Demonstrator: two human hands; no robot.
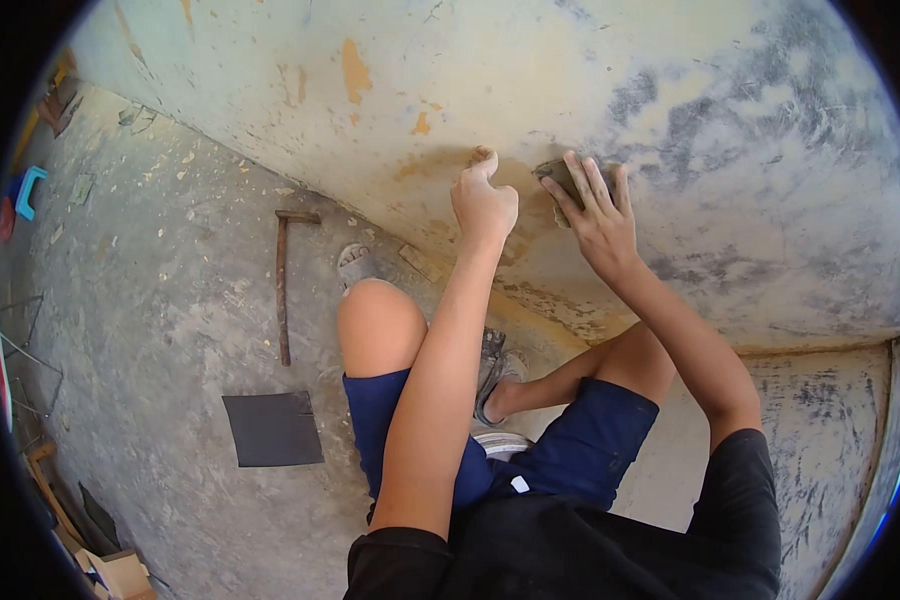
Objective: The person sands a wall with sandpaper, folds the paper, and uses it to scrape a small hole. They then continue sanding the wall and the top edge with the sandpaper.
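The right hand (598, 215) pressed a folded sandpaper piece (560, 182) flat against the wall (670, 90), fingers spread over it. The left hand (484, 203), curled shut and empty, braced beside it. Even pressure and short overlapping strokes would likely smooth the patch best.

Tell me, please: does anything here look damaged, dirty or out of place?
Yes. The pale plastered wall is patchy, with orange-brown spots and grey smears. The right hand presses a small grey sanding pad on it. Debris litters the dusty concrete floor, where a rusty long-handled hammer and a dark sandpaper sheet lie loose.
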